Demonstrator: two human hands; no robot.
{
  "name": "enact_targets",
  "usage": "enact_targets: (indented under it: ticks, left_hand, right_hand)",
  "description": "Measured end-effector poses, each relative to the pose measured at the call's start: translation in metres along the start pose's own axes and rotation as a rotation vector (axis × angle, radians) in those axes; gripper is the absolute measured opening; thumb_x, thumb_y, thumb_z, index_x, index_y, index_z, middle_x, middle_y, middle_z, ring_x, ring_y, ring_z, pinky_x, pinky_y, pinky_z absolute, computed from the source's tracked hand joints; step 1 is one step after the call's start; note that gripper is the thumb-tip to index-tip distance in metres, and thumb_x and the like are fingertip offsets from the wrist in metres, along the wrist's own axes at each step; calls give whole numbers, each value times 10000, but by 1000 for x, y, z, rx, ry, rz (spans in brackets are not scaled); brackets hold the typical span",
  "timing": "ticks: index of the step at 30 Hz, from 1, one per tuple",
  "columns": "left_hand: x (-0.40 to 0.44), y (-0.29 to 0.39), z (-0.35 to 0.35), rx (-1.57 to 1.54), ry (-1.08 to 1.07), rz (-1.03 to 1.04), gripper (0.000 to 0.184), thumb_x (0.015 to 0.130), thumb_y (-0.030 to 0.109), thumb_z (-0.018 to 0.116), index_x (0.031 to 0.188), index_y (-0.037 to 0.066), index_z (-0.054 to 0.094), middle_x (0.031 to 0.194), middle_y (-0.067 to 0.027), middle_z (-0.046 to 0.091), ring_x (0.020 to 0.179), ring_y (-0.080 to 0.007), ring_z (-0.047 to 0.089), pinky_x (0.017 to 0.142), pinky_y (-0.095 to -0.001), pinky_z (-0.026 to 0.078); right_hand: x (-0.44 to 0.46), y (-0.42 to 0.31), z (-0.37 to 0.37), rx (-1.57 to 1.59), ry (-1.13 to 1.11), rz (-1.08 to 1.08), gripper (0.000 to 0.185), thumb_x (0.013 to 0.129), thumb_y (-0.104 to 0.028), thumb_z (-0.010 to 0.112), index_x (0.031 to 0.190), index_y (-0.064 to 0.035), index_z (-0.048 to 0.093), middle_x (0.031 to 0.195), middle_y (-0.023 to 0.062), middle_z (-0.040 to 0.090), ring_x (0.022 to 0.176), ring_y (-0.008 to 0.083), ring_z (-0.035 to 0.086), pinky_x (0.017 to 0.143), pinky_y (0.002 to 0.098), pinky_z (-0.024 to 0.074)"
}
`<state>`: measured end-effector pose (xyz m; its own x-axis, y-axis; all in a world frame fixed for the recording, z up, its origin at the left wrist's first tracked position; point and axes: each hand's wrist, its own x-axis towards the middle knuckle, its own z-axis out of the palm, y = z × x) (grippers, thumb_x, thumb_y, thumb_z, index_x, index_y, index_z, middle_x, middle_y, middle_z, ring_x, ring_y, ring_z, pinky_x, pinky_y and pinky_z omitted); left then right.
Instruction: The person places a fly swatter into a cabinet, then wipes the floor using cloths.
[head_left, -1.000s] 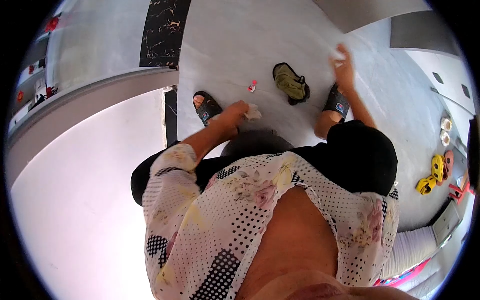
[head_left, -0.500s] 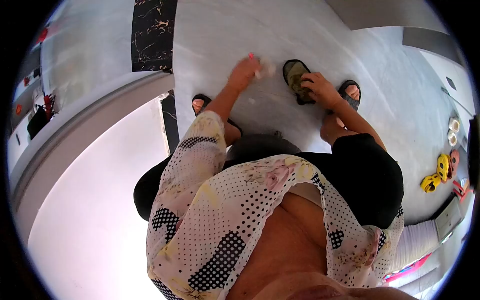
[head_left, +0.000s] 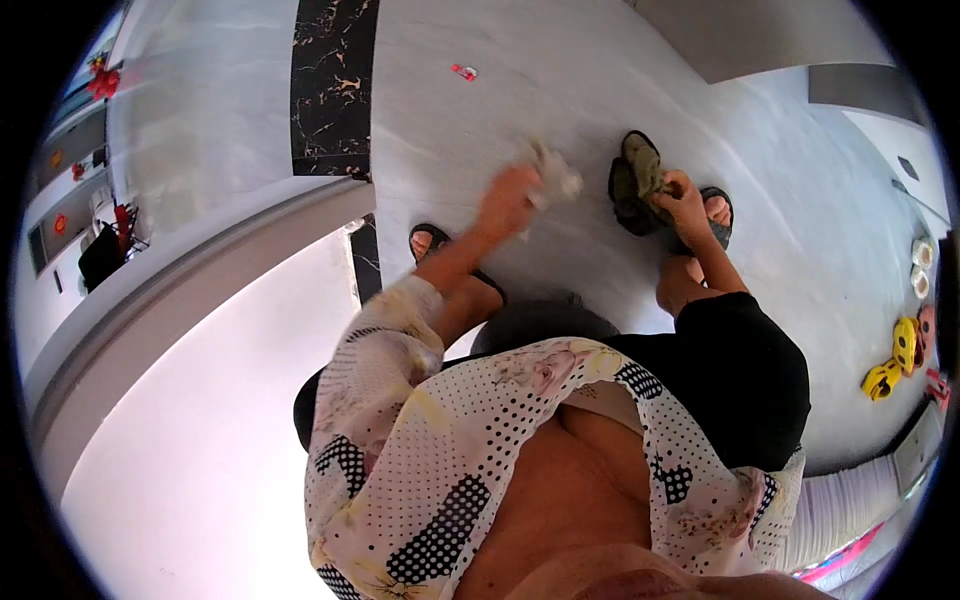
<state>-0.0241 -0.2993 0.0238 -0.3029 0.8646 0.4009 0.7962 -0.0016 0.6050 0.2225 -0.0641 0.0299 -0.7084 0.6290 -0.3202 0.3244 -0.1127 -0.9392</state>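
My left hand [head_left: 512, 195], smeared by motion, is closed on a crumpled off-white wad [head_left: 555, 178] that looks like cloth or tissue. My right hand [head_left: 685, 203] has its fingers pinched on the olive-green upper of a shoe [head_left: 640, 165] with a dark sole edge. The shoe is tilted over the floor between my feet, close to my right foot. Whether one shoe or two overlap there, I cannot tell. Past my left hand, a small red-and-white item [head_left: 464, 72] lies on the floor.
I sit on a dark round seat [head_left: 545, 322], wearing dark sandals [head_left: 718, 232]. Yellow clogs [head_left: 893, 360], a pink pair [head_left: 925, 330] and white shoes [head_left: 921, 268] stand at the right. A black marbled strip [head_left: 335, 85] crosses the floor at the left, by a curved pale ledge [head_left: 215, 235].
The red-and-white item, beside my left hand before, now lies apart on the floor. My right hand has tilted the shoe and shifted its grip on the upper. The view has shifted slightly.
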Motion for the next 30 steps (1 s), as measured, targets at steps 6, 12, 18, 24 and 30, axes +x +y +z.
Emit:
enact_targets:
  ticks: [6, 12, 18, 24, 30]
  left_hand:
    - [-43, 2, 31, 72, -445, 175, 244, 758, 54, 544, 994, 102, 585, 1011, -121, 565, 995, -323, 516, 850, -441, 414]
    - [82, -95, -27, 291, 50, -195, 265, 759, 42, 540, 1012, 90, 602, 1030, -125, 582, 1004, -320, 524, 862, -413, 421]
    - [72, -88, -122, 80, 180, -203, 234, 715, 9, 607, 936, 67, 557, 937, -116, 587, 889, -308, 572, 787, -384, 461]
    - [-67, -76, -80, 207, -324, -340, 228, 671, 89, 655, 884, 105, 576, 960, -108, 593, 920, -310, 572, 794, -407, 448]
    - [-131, -63, -36, 536, -704, -406, 192, 779, 100, 485, 919, 89, 616, 1018, -99, 588, 973, -297, 552, 784, -451, 435]
  right_hand:
    - [15, 20, 7, 100, 221, -41, 220, 816, -18, 569, 1033, -37, 547, 961, 27, 567, 899, 128, 527, 796, 257, 408]
    - [2, 2, 3, 588, 143, 21, 275, 829, -12, 534, 1103, -32, 520, 1035, 30, 573, 964, 139, 534, 870, 267, 408]
    - [9, 67, -29, 326, 55, -187, 284, 846, -42, 524, 1129, -26, 504, 1091, 43, 561, 997, 158, 534, 903, 296, 406]
    - [17, 99, -55, 79, 91, -219, 336, 853, -48, 513, 1186, -26, 476, 1154, 57, 552, 1059, 165, 526, 929, 292, 397]
    - [16, 38, -12, 624, -81, -71, 486, 832, -159, 606, 1267, -30, 432, 1199, 60, 539, 1085, 170, 524, 922, 313, 428]
